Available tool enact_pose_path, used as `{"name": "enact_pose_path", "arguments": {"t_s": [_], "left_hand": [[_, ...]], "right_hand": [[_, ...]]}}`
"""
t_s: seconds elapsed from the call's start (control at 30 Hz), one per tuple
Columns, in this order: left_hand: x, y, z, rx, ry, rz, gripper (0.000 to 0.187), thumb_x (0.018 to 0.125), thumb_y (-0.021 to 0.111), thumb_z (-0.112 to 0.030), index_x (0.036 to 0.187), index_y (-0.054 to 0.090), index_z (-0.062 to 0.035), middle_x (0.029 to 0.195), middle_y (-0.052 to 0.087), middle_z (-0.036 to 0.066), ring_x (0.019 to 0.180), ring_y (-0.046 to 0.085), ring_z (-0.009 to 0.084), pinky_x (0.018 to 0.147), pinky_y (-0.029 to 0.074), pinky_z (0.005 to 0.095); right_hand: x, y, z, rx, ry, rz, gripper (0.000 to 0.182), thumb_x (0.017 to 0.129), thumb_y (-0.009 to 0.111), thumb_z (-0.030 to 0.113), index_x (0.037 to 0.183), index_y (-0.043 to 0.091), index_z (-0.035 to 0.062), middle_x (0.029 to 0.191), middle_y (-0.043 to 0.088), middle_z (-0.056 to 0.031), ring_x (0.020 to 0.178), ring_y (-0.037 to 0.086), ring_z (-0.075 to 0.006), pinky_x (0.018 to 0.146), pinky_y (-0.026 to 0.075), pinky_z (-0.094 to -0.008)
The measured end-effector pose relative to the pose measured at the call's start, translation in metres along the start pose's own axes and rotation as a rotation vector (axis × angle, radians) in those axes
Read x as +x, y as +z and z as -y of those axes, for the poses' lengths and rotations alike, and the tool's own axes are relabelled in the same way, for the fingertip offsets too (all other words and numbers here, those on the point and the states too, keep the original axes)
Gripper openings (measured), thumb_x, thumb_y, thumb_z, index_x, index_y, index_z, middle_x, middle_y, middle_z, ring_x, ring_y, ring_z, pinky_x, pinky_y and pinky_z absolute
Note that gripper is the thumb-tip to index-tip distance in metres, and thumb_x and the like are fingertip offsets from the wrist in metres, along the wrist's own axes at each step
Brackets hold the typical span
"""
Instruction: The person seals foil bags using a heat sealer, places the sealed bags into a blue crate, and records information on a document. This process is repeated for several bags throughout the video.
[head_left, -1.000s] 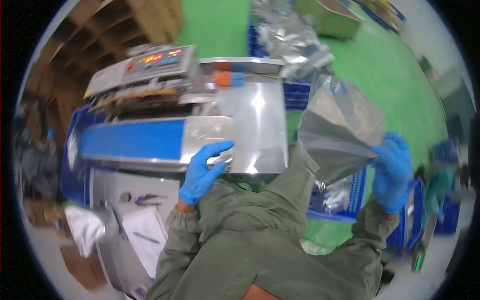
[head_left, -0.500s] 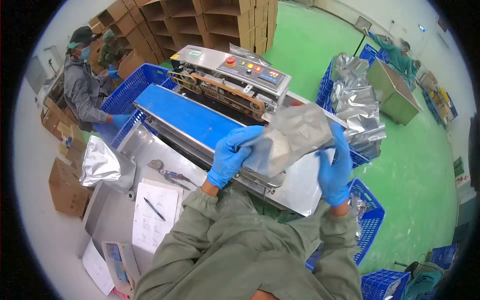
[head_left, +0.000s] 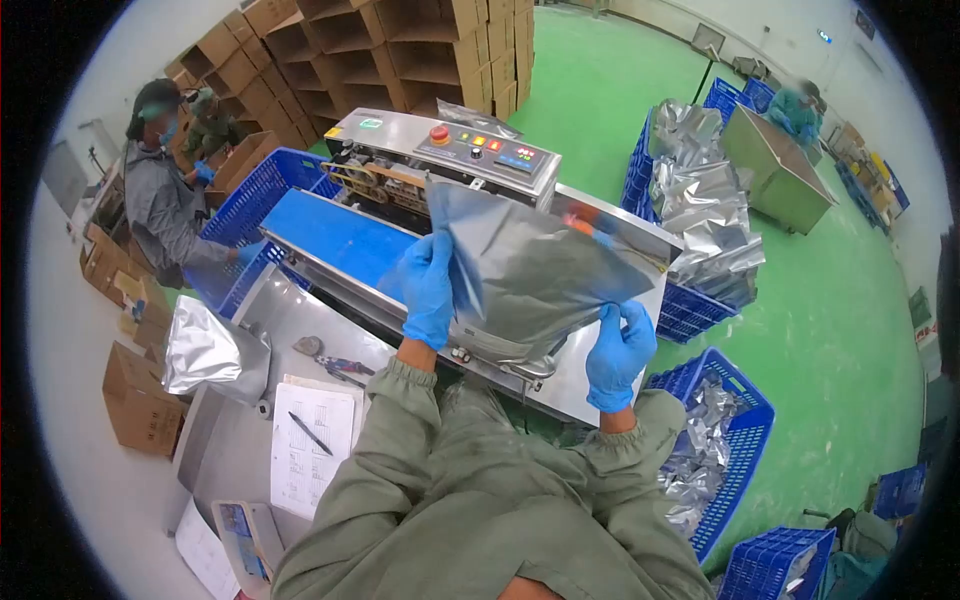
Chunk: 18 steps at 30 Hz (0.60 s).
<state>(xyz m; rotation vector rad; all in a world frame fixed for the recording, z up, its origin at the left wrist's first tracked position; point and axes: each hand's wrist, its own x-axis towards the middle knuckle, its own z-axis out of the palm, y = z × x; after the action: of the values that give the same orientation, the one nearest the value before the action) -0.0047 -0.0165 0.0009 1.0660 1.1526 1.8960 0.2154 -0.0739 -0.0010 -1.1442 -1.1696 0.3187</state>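
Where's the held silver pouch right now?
In the head view, the silver pouch is near centre, held between the left hand and the right hand, just below the band sealer's control panel in the picture.

Between left hand (head_left: 428,295) and right hand (head_left: 618,360), a pouch (head_left: 530,265); beyond the left, a machine (head_left: 455,148); right of both, a crate (head_left: 738,472) with packets (head_left: 702,450) inside.

Pretty clearly a factory packing room: belt machine (head_left: 405,130) with a lit control panel (head_left: 495,150), cardboard boxes (head_left: 430,60) stacked far left, blue crates (head_left: 745,495) of silvery pouches (head_left: 715,190) on the right. Green floor (head_left: 600,85) and a masked co-worker (head_left: 165,205) too.
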Motion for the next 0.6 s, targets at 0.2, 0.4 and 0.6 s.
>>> {"name": "enact_pose_path", "arguments": {"t_s": [0.2,0.4,0.6], "left_hand": [[0.028,0.03,0.015,0.238,-0.027,0.21,0.036,0.09,0.058,-0.026,0.067,0.06,0.0018,0.055,0.047,-0.004,0.055,0.04,0.0047,0.05,0.035,0.0259],[0.034,0.044,0.05,0.384,-0.135,0.304,0.041,0.087,0.057,-0.032,0.065,0.059,0.0027,0.053,0.051,0.006,0.048,0.043,0.0116,0.049,0.037,0.0316],[0.02,0.02,0.091,0.79,-0.132,0.432,0.037,0.08,0.055,-0.034,0.068,0.065,0.0007,0.068,0.059,0.021,0.066,0.061,0.0333,0.062,0.044,0.0423]], "right_hand": [[0.004,-0.017,-0.026,-0.039,0.036,-0.086,0.009,0.082,0.06,0.004,0.073,0.059,0.0012,0.067,0.055,-0.0022,0.063,0.046,-0.0075,0.056,0.036,-0.0238],[0.019,-0.028,-0.059,0.159,0.335,-0.06,0.012,0.082,0.059,0.007,0.074,0.061,-0.0019,0.068,0.058,-0.0013,0.062,0.047,-0.0069,0.057,0.038,-0.0234],[0.008,-0.034,-0.091,0.0,0.475,0.113,0.016,0.081,0.059,0.008,0.07,0.061,-0.0026,0.063,0.058,-0.0022,0.06,0.049,-0.0078,0.056,0.039,-0.0227]]}}
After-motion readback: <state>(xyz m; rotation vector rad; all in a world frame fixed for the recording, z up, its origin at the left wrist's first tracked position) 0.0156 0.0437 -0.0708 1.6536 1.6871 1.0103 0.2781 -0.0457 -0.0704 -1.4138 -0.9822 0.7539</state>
